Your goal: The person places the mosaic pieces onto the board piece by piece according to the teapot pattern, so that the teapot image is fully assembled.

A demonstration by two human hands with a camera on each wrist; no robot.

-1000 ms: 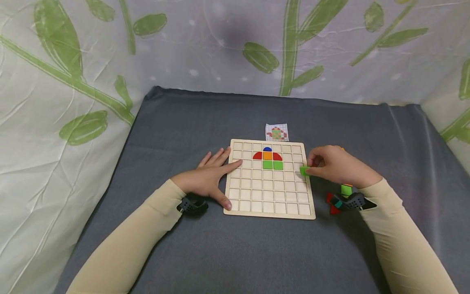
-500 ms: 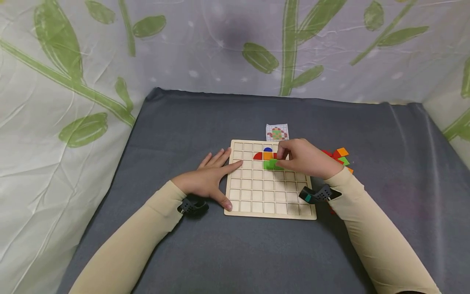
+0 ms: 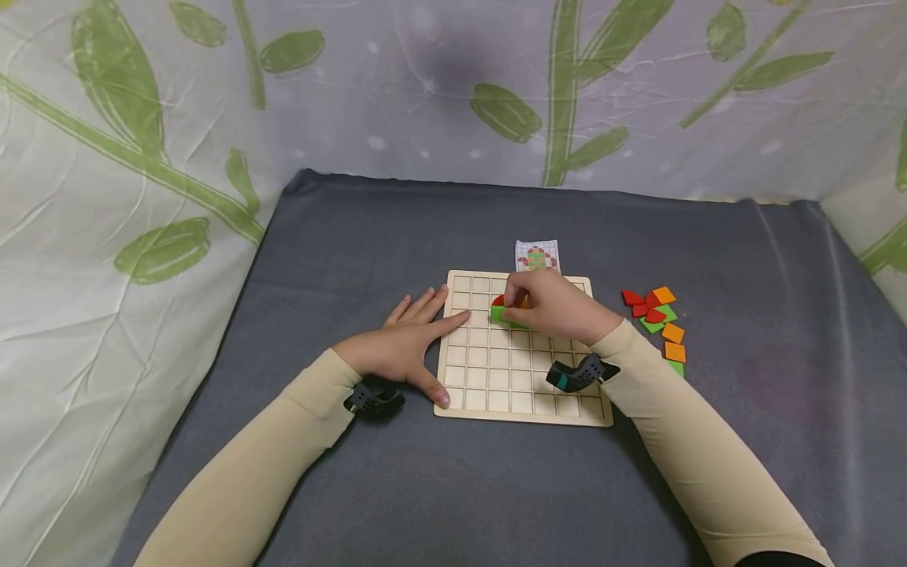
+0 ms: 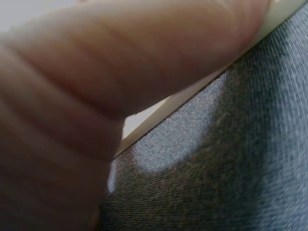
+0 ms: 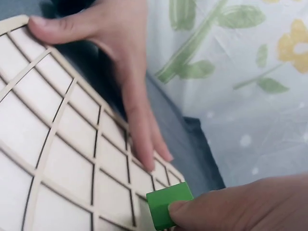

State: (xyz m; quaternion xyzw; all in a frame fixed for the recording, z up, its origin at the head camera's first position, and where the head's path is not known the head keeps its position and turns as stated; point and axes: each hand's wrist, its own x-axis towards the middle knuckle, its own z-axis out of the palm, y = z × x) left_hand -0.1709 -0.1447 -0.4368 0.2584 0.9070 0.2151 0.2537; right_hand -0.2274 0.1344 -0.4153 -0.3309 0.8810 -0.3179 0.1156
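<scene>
Between thumb and fingers my right hand (image 3: 556, 307) pinches a green square block (image 5: 166, 204), low over the upper part of a wooden grid board (image 3: 489, 379). In the head view that hand covers most of the pieces set in the board; part of a red piece (image 3: 498, 300) shows beside its fingertips. My left hand (image 3: 400, 346) lies spread along the board's left edge, thumb at the lower corner and fingers straight. The left wrist view shows its thumb (image 4: 144, 53) against the board's rim.
Several loose red, orange and green pieces (image 3: 674, 334) lie right of the board on the dark grey cloth (image 3: 397, 488). A small card with a coloured grid pattern (image 3: 537, 255) lies just behind the board. Printed fabric (image 3: 425, 94) hangs behind the table.
My right hand has carried the green block leftward from the board's right edge to its upper middle, uncovering the loose pieces at the right. The left hand has stayed in place.
</scene>
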